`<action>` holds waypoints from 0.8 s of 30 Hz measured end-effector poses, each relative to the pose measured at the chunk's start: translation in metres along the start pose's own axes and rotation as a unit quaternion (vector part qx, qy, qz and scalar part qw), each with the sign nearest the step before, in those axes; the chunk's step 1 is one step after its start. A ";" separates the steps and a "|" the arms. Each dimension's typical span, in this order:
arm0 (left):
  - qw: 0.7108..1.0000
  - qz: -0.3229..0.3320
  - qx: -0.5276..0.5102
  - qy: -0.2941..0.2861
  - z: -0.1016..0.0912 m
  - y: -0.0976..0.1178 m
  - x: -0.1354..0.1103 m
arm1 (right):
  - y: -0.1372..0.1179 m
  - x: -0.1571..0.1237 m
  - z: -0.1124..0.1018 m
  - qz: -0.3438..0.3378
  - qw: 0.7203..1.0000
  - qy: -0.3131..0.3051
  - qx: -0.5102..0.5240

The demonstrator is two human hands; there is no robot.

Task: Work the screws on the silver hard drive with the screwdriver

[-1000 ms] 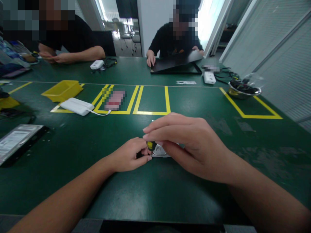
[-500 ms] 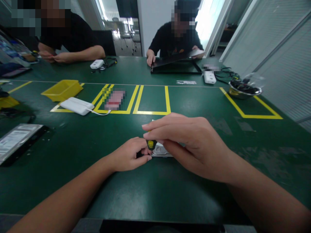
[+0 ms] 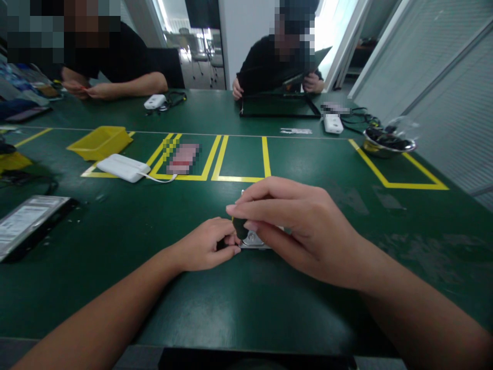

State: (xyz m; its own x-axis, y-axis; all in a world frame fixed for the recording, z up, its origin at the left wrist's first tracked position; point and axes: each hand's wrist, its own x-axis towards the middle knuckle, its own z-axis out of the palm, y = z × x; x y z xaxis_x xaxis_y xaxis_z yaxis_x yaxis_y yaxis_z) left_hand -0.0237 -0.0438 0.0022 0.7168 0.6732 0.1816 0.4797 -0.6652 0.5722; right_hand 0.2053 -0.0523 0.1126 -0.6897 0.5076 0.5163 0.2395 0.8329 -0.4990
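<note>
A small silvery metal device (image 3: 254, 240) lies on the green table (image 3: 231, 298), mostly hidden under my hands. My right hand (image 3: 296, 228) hovers over it with fingers pinched round a small black-handled tool (image 3: 241, 227) standing on the device. My left hand (image 3: 206, 250) is closed at the device's left edge, its fingertips pressed against it and the tool's tip.
A hard drive (image 3: 26, 223) lies at the left. Yellow tape boxes (image 3: 239, 159), a white power bank (image 3: 122, 168) and a yellow tray (image 3: 100, 142) lie farther out. A metal bowl (image 3: 389, 141) stands far right. Two people sit across the table; one holds a dark panel (image 3: 279, 105).
My right fingers have turned on the tool: its yellow mark no longer shows. The person opposite has lifted the dark panel higher. My left hand has stayed put.
</note>
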 end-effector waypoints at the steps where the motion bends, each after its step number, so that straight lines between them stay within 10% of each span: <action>1: 1.000 -0.003 0.001 -0.001 0.000 0.000 0.000 | 0.001 0.000 0.002 0.002 1.000 0.010 -0.008; 8: 1.000 -0.016 -0.005 -0.008 -0.001 0.001 0.001 | 0.009 -0.002 0.020 0.025 0.993 0.109 -0.028; 24: 1.000 -0.013 0.001 -0.012 0.002 -0.001 0.000 | 0.005 -0.001 0.016 0.008 0.995 0.102 -0.006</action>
State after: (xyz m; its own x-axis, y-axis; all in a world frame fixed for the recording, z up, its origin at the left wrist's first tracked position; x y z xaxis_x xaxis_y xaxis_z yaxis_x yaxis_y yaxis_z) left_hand -0.0233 -0.0444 0.0003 0.7152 0.6832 0.1476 0.4999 -0.6476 0.5751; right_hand 0.1964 -0.0526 0.0981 -0.5333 0.5532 0.6399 0.2579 0.8268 -0.4998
